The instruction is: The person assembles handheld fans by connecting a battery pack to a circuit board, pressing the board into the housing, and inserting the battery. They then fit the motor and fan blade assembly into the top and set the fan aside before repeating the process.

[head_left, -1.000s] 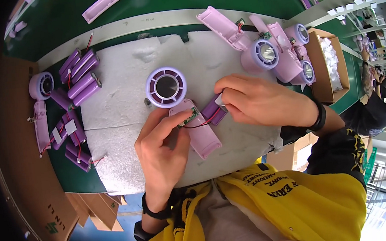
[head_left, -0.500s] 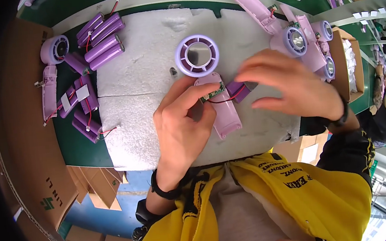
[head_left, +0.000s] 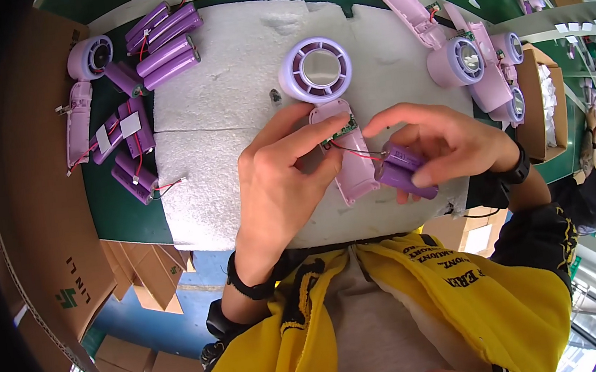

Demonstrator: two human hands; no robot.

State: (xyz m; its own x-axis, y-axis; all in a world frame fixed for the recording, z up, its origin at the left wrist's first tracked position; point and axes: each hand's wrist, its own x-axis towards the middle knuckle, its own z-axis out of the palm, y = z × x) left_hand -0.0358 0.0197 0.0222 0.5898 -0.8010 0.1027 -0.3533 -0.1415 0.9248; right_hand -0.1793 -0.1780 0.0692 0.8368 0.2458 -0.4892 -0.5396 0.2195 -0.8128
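A handheld fan with a round lilac head (head_left: 315, 70) and an opened pink handle (head_left: 355, 174) lies on the white foam sheet (head_left: 196, 117). My left hand (head_left: 276, 174) is closed around the upper handle, its fingertips pressing at the small green circuit board (head_left: 342, 130). In my right hand (head_left: 453, 137) is a purple battery pack (head_left: 408, 171) of two cells, gripped between thumb and fingers just right of the handle. Red and black wires (head_left: 360, 153) run from the pack toward the board; my left fingertips partly hide their ends.
Several purple battery packs (head_left: 167, 62) lie at the left, beside another fan (head_left: 91, 59). More fans and pink handle shells (head_left: 407, 13) are at the right, next to a cardboard box (head_left: 551, 141) with white contents. A tall cardboard wall (head_left: 41, 162) bounds the left side.
My right hand has closed on the battery pack, which has moved right and down, away from the handle. My left hand stays at the circuit board. The whole view has shifted slightly.
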